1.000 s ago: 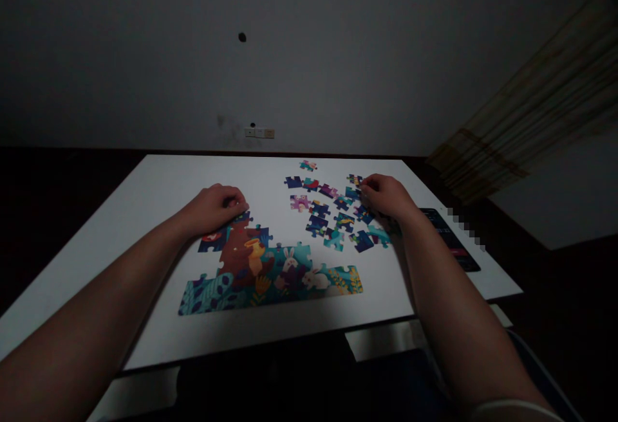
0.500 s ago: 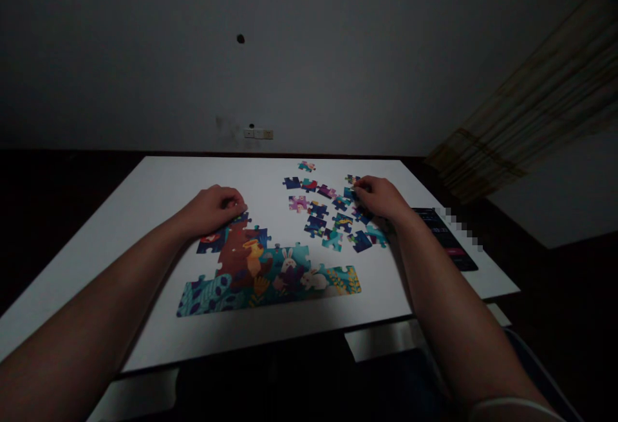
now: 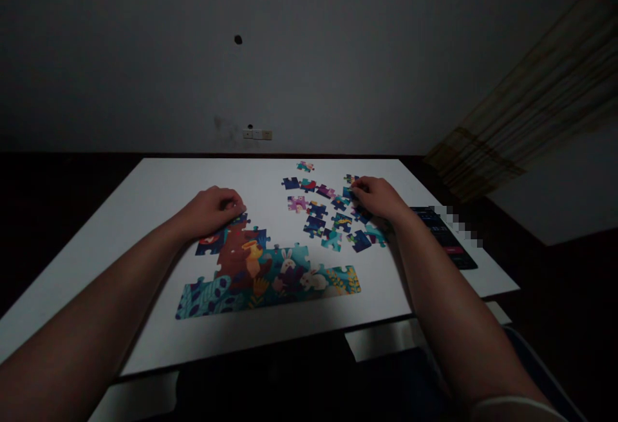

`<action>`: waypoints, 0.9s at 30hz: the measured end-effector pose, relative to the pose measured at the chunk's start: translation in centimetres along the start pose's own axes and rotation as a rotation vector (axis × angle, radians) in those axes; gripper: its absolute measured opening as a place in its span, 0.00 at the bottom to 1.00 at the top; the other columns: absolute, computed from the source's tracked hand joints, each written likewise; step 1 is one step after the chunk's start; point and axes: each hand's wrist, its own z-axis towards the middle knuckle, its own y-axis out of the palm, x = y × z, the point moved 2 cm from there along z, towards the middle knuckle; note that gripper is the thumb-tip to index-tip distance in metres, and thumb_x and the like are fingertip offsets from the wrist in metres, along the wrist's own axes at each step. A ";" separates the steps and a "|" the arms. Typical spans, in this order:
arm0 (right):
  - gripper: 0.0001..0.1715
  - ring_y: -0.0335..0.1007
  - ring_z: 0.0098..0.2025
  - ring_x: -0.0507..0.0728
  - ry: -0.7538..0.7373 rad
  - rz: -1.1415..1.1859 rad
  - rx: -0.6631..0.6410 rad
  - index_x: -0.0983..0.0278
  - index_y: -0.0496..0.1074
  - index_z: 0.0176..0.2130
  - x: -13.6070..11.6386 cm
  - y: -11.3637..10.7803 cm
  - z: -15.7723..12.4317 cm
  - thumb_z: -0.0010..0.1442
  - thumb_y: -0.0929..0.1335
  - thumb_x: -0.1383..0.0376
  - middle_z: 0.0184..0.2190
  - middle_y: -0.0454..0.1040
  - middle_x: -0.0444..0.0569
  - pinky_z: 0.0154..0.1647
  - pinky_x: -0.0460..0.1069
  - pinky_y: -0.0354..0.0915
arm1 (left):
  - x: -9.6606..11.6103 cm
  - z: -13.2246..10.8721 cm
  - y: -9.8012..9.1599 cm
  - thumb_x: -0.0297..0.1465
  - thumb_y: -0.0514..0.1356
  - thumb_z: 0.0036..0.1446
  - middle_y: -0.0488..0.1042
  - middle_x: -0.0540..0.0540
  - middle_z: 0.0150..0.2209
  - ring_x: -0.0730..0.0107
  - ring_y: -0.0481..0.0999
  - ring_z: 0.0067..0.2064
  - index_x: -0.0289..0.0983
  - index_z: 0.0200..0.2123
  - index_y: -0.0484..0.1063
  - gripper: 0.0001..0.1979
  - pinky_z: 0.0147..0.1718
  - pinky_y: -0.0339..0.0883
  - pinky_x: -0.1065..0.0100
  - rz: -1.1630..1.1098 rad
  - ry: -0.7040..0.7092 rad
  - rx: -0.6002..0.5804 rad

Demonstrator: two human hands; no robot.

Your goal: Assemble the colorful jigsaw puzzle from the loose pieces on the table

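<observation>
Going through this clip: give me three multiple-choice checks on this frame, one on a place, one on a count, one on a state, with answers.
1. Where does the dark device lie?
A) Beneath the board
B) Near the right edge of the white board, beyond the loose jigsaw pieces
C) Under the left hand

2. How many white rabbits show in the assembled jigsaw section?
A) Two
B) One
C) Five

3. What state is that section in?
A) Fully taken apart
B) A finished full rectangle
C) Partly built, with a ragged upper edge

B: it lies right of the loose pieces.
A: two appear at lower right.
C: pieces remain unjoined beside it.
</observation>
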 end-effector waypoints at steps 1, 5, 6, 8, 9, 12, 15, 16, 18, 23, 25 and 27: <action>0.09 0.87 0.46 0.67 -0.003 -0.004 -0.004 0.56 0.86 0.44 0.0 0.0 0.0 0.74 0.72 0.62 0.45 0.90 0.54 0.52 0.59 0.78 | -0.1 0.0 0.0 0.50 0.68 0.62 0.83 0.44 0.33 0.57 0.78 0.36 0.44 0.34 0.85 0.17 0.38 0.66 0.58 -0.016 -0.002 -0.004; 0.10 0.87 0.45 0.68 -0.028 0.005 -0.015 0.56 0.86 0.43 0.4 0.1 0.1 0.73 0.71 0.61 0.43 0.90 0.55 0.52 0.63 0.79 | -0.4 -0.2 -0.1 0.49 0.66 0.66 0.85 0.43 0.37 0.55 0.80 0.41 0.41 0.38 0.84 0.18 0.43 0.71 0.57 -0.191 -0.080 0.118; 0.10 0.87 0.45 0.69 -0.027 0.018 -0.015 0.56 0.85 0.42 0.6 0.2 0.2 0.73 0.72 0.60 0.42 0.90 0.55 0.52 0.64 0.79 | -0.5 -0.2 -0.2 0.48 0.66 0.66 0.85 0.43 0.38 0.55 0.79 0.41 0.40 0.40 0.84 0.17 0.42 0.71 0.57 -0.236 -0.107 0.192; 0.08 0.86 0.44 0.71 0.005 0.046 -0.010 0.55 0.86 0.42 1.2 0.4 0.4 0.70 0.74 0.58 0.41 0.89 0.56 0.53 0.66 0.79 | -0.6 -0.1 -0.2 0.45 0.65 0.67 0.84 0.43 0.38 0.58 0.78 0.39 0.39 0.41 0.83 0.16 0.40 0.70 0.58 -0.324 -0.154 0.306; 0.07 0.86 0.44 0.72 0.018 0.058 -0.014 0.55 0.86 0.42 1.5 0.5 0.5 0.69 0.75 0.57 0.41 0.89 0.56 0.54 0.68 0.79 | -0.8 -0.1 -0.1 0.44 0.64 0.68 0.82 0.44 0.36 0.59 0.76 0.37 0.39 0.40 0.83 0.15 0.39 0.70 0.59 -0.357 -0.178 0.338; 0.06 0.86 0.45 0.75 0.033 0.072 -0.004 0.52 0.85 0.40 2.3 0.8 0.8 0.69 0.75 0.56 0.44 0.89 0.58 0.57 0.71 0.77 | -1.2 0.2 0.1 0.40 0.65 0.69 0.79 0.46 0.34 0.60 0.74 0.36 0.39 0.44 0.83 0.12 0.39 0.69 0.59 -0.404 -0.182 0.375; 0.06 0.86 0.48 0.78 0.029 0.068 0.004 0.51 0.84 0.37 2.9 1.0 0.9 0.69 0.75 0.56 0.44 0.88 0.59 0.56 0.71 0.75 | -1.7 0.3 -0.2 0.34 0.64 0.70 0.81 0.44 0.38 0.59 0.77 0.39 0.38 0.50 0.84 0.11 0.44 0.71 0.56 -0.306 -0.142 0.413; 0.06 0.86 0.47 0.79 0.027 0.076 0.003 0.50 0.84 0.37 3.0 1.0 0.9 0.69 0.75 0.56 0.43 0.88 0.59 0.54 0.71 0.75 | -1.8 0.3 -0.4 0.32 0.64 0.69 0.82 0.43 0.39 0.57 0.78 0.41 0.38 0.51 0.85 0.11 0.47 0.72 0.55 -0.235 -0.130 0.420; 0.06 0.85 0.45 0.79 0.024 0.103 -0.009 0.50 0.84 0.38 3.2 1.0 0.9 0.69 0.75 0.56 0.40 0.87 0.58 0.51 0.71 0.74 | -2.1 0.2 -0.7 0.30 0.65 0.68 0.84 0.39 0.44 0.53 0.79 0.47 0.37 0.51 0.87 0.12 0.54 0.72 0.51 -0.090 -0.115 0.416; 0.04 0.85 0.46 0.78 0.037 0.093 -0.011 0.52 0.83 0.39 3.1 1.0 0.9 0.69 0.75 0.58 0.39 0.85 0.59 0.54 0.71 0.74 | -2.5 0.4 -0.5 0.33 0.67 0.65 0.85 0.32 0.50 0.43 0.79 0.55 0.36 0.48 0.90 0.13 0.60 0.71 0.44 0.125 -0.112 0.285; 0.04 0.85 0.46 0.77 0.039 0.065 -0.006 0.52 0.84 0.39 3.0 1.0 1.0 0.68 0.75 0.58 0.41 0.86 0.60 0.56 0.72 0.75 | -2.5 0.3 -0.4 0.35 0.68 0.65 0.85 0.34 0.50 0.41 0.79 0.55 0.39 0.47 0.91 0.13 0.61 0.71 0.42 0.168 -0.101 0.262; 0.06 0.86 0.45 0.75 0.027 0.048 -0.007 0.53 0.84 0.40 2.8 1.0 1.0 0.68 0.74 0.57 0.42 0.87 0.59 0.57 0.71 0.76 | -2.4 0.3 -0.5 0.37 0.68 0.64 0.85 0.35 0.49 0.42 0.79 0.55 0.41 0.46 0.91 0.13 0.62 0.71 0.42 0.167 -0.090 0.259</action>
